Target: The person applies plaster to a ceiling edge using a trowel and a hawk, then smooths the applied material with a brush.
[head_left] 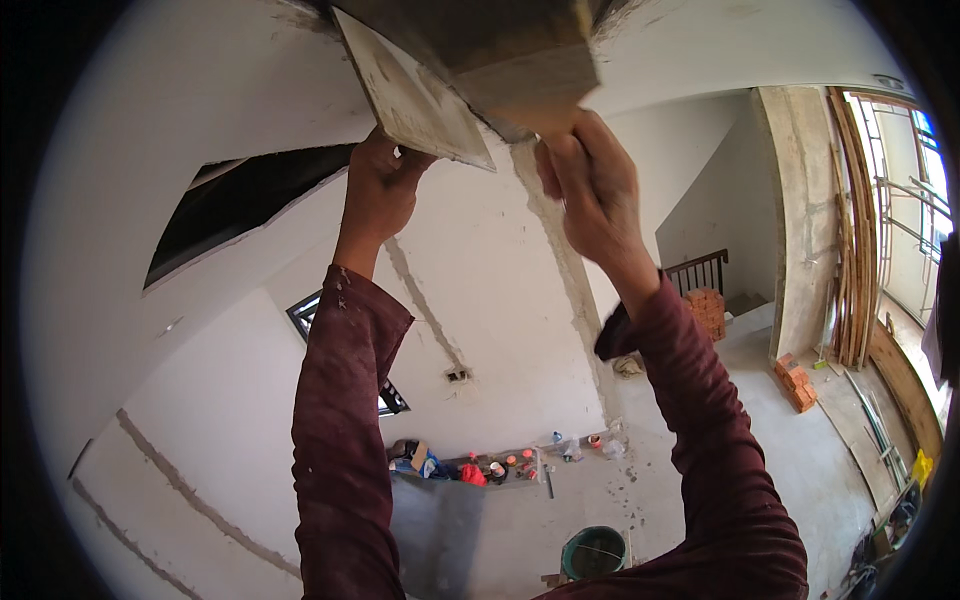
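Note:
My left hand [385, 190] is raised overhead, closed on the lower edge of a flat, plaster-smeared rectangular board [410, 100] that tilts beside a dark patch in the white ceiling [670, 40]. To its right, my right hand [595, 190] grips a wide, flat scraper [545, 85], blurred, with its blade up against that dark patch near the board. The scraper's handle is mostly hidden in my fingers. Both forearms in maroon sleeves reach up from the lower edge.
A dark ceiling opening [230, 195] is at left. Below are a green bucket [593, 550] and assorted containers [497, 470] along the wall. At right are brick stacks [795, 383], a stair railing [700, 270], leaning planks [850, 230] and a bright window [915, 180] with metal frames.

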